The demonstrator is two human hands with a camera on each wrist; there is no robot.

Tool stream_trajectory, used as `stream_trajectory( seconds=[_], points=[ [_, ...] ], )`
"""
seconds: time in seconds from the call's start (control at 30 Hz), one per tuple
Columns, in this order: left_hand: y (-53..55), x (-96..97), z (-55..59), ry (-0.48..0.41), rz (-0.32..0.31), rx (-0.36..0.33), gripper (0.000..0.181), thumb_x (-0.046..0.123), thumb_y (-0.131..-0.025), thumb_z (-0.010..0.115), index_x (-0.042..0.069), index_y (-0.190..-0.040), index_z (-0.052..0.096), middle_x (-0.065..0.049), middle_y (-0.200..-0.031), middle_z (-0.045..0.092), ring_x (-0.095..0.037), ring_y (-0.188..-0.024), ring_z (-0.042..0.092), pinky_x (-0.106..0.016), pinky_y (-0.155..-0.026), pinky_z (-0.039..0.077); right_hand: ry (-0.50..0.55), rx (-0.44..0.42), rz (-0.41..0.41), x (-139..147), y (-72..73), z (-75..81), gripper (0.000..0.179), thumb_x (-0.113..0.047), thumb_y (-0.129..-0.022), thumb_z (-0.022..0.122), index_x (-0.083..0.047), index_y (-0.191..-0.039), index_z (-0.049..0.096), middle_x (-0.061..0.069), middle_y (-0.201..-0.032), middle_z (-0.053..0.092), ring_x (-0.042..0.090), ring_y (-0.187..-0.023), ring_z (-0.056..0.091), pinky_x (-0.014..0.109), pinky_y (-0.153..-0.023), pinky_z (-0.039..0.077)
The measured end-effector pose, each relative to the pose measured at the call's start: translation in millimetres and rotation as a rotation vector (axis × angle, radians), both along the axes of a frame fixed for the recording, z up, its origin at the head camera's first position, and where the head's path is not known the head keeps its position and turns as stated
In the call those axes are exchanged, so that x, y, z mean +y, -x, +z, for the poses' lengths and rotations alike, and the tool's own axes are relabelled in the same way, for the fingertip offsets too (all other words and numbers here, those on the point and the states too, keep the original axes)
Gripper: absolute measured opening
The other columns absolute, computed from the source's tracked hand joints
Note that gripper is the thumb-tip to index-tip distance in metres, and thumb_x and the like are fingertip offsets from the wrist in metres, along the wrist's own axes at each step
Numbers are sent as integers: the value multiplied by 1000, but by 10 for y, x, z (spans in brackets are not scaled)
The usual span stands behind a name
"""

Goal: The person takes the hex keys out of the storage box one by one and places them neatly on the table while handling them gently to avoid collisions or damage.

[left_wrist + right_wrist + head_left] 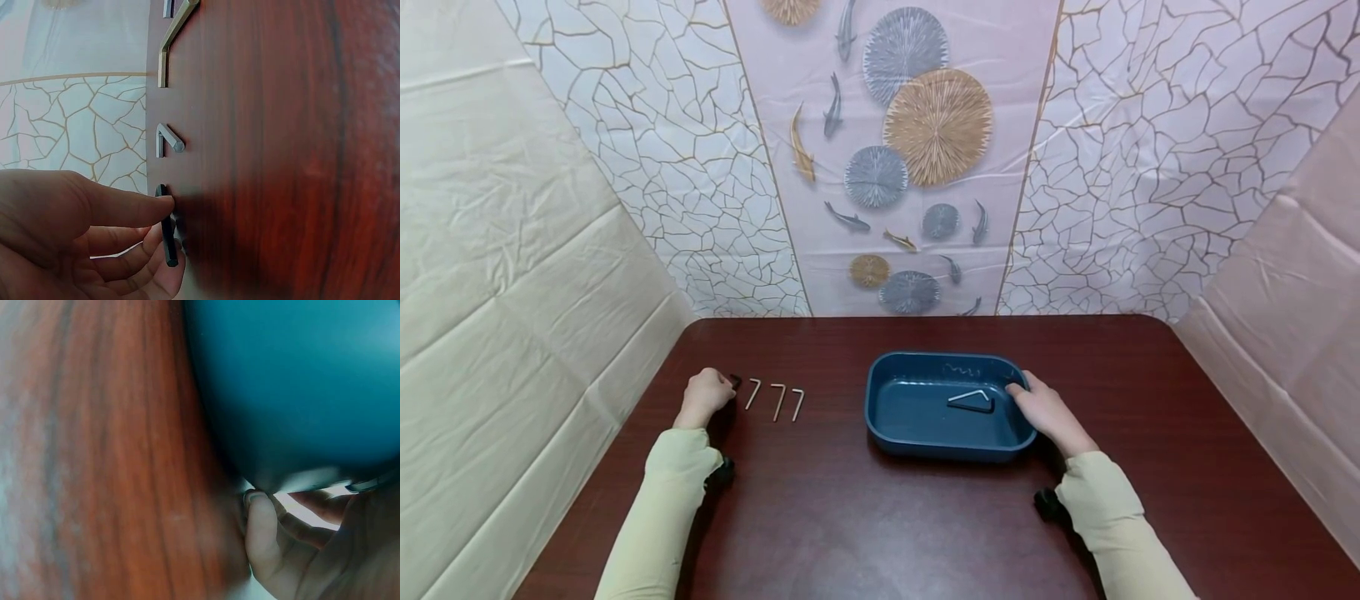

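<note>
Between thumb and fingers, my left hand point(706, 395) pinches a black hex key point(167, 228) at the table's left side. Just right of it lie a short silver hex key point(753, 392), a longer one of brassy tint point(778, 402) and another silver one point(798, 404), roughly in a row. My right hand point(1047, 410) grips the right end of a blue rectangular basin point(917, 451), its thumb over the rim. Inside the basin, a silver hex key point(967, 395) and a black hex key point(973, 407) lie together.
The dark red wooden table point(880, 517) has rounded far corners. Behind it hangs a patterned cloth backdrop point(880, 242), and pale cloth walls stand left and right. A dark wrist device point(1049, 504) sits below the right cuff.
</note>
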State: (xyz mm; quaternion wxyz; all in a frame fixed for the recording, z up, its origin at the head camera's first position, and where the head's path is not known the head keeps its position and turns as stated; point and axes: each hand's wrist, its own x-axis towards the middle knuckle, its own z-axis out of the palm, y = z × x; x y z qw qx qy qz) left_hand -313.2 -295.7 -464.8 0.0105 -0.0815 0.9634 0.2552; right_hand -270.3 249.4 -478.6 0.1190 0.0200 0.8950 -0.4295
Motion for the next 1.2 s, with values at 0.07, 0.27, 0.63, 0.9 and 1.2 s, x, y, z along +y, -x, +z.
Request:
stream_trajectory(
  seconds=[0.07, 0.27, 0.63, 0.9, 1.2],
  points=[
    [4, 4, 3, 3, 1, -1, 31, 4, -88, 62, 10, -57, 56, -3, -61, 55, -24, -62, 52, -35, -61, 43, 1, 4, -1, 5, -1, 3, 62, -33, -108, 31, 3, -157, 18, 31, -156, 28, 50, -138, 36, 64, -107, 36],
    [7, 3, -6, -2, 4, -14, 34, 5, -87, 61, 12, -55, 54, -2, -59, 55, -22, -61, 51, -33, -60, 41, 14, -10, -1, 7, -11, 1, 61, -30, -108, 29, 2, -158, 16, 32, -157, 26, 51, -139, 35, 64, -107, 36],
    [18, -22, -15, -25, -13, -12, 41, 5, -89, 60, 16, -52, 46, 3, -52, 44, -19, -54, 44, -33, -58, 39, 20, -22, -1, -1, -30, 23, 60, -27, -109, 27, 2, -159, 11, 32, -158, 22, 51, -140, 33, 65, -107, 35],
    [24, -29, -17, -42, -16, -26, 44, 6, -90, 60, 17, -52, 42, 5, -50, 36, -16, -51, 37, -32, -58, 37, 21, -18, 5, 7, -48, 35, 60, -27, -109, 26, 3, -159, 11, 33, -158, 23, 51, -139, 34, 64, -107, 36],
    [-11, -35, 6, -36, -10, -18, 37, 8, -88, 65, 13, -55, 50, 3, -54, 43, -20, -57, 44, -33, -58, 39, 8, -19, 5, 14, -37, 19, 63, -30, -110, 26, 3, -159, 5, 32, -160, 17, 52, -143, 26, 65, -109, 31]
  ],
)
